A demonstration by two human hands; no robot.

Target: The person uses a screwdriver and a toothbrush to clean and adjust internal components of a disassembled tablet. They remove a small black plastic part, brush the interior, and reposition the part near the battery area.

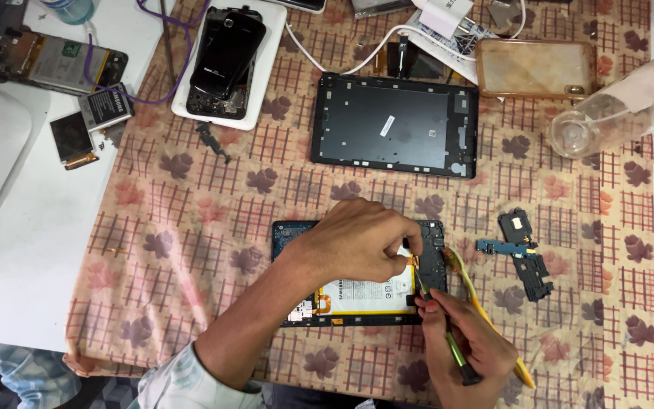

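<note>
Right hand (467, 341) pinches one green-handled screwdriver (440, 326) and one yellow plastic pry tool (486, 318); left hand (361, 242) presses fingertips together on one opened tablet (357, 299) mid-surface; one black tablet frame (395, 125) lies beyond.

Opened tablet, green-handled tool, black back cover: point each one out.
opened tablet (357, 297), head view, on its white battery.
green-handled tool (452, 344), head view, mid-shaft.
black back cover (395, 125), head view, on its flat middle.

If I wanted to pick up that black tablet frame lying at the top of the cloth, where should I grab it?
Judging by its pose, take the black tablet frame by its two long edges, coming from above. It lies flat on the patterned cloth, thin and wide, with its near edge free of clutter.
</note>
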